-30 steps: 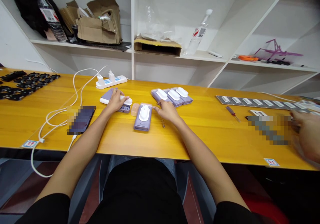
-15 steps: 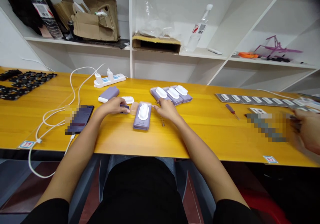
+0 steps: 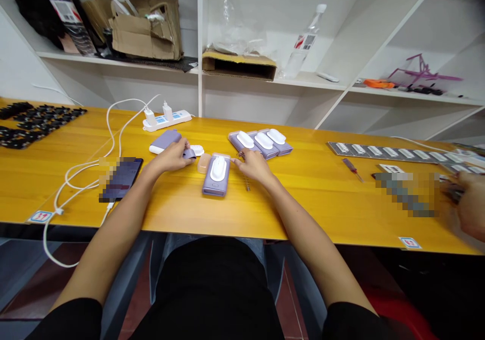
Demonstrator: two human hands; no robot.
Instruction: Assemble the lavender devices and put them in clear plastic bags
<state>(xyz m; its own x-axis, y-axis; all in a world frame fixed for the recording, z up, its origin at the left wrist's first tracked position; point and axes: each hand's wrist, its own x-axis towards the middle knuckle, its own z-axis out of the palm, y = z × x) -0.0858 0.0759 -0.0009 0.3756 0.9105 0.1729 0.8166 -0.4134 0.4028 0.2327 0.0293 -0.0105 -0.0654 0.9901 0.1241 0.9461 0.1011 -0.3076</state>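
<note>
A small purple plastic piece (image 3: 189,153) is pinched in the fingers of my left hand (image 3: 172,156), just above the table. Right of it lies a translucent peach cap (image 3: 203,163). In front of me rests a purple device (image 3: 215,186) with a white oval part (image 3: 219,168) on top. My right hand (image 3: 253,164) lies low on the table beside that device, thumb apart and reaching toward its far right corner. Small springs (image 3: 247,182) lie under and below this hand. Partly behind my left hand are a white ribbed oval part (image 3: 197,150) and another purple casing (image 3: 165,140).
Several purple devices with white ovals (image 3: 264,140) stand behind my right hand. A phone (image 3: 123,178) with white cables and a power strip (image 3: 167,119) are at left. A screwdriver (image 3: 352,169), a strip of white parts (image 3: 390,152) and another person's hand (image 3: 472,203) are at right.
My left hand has lifted and turned the purple piece, moving slightly back and left. My right hand has stayed in about the same place. The other person's hand has shifted slightly right.
</note>
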